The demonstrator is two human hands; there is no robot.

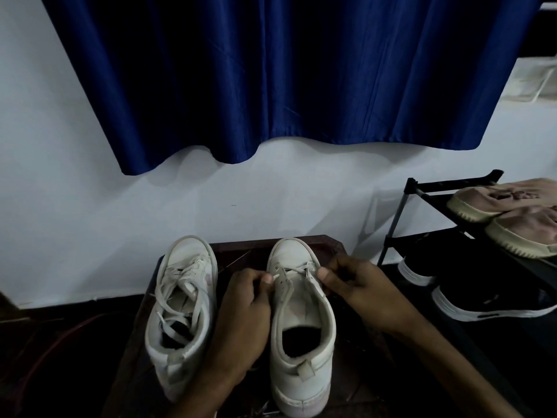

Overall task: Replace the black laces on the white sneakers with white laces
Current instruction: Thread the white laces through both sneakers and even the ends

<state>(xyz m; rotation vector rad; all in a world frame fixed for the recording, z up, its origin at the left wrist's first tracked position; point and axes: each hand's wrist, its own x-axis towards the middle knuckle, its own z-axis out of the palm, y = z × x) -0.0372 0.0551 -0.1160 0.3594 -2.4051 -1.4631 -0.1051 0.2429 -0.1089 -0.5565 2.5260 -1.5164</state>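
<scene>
**While Both Hands Worked a White Lace at the Toe End, the Other Sneaker Stood Loosely Laced**

As the person looked down, two white sneakers stood side by side on a dark wooden table (327, 240), toes pointing at the white wall (60, 176). The right-hand sneaker (301, 366) had its tongue bare, and a single white lace (297, 270) crossed only between the eyelets nearest the toe. The left hand (241, 312) lay in the gap between the two shoes, thumb and forefinger pinching one run of that lace just beside the left eyelet row. The right hand (355, 291) was at the opposite eyelet row, fingers curled and thumb tip pressed to the forefinger; it appeared to pinch the other run, though the lace itself was hidden inside the grip.

The left-hand sneaker (156, 342) carried a loose white lace (193, 297) threaded up its eyelets, with slack loops falling into the shoe's opening. No black lace could be made out in the dim light.

Near the table on the right stood a black shoe rack (401, 218). A pair of pink sneakers (482, 200) with cream soles sat on its upper shelf, and black sneakers (488, 300) with white soles on the one below. A dark blue curtain (271, 70) hung down the wall above the shoes.
</scene>
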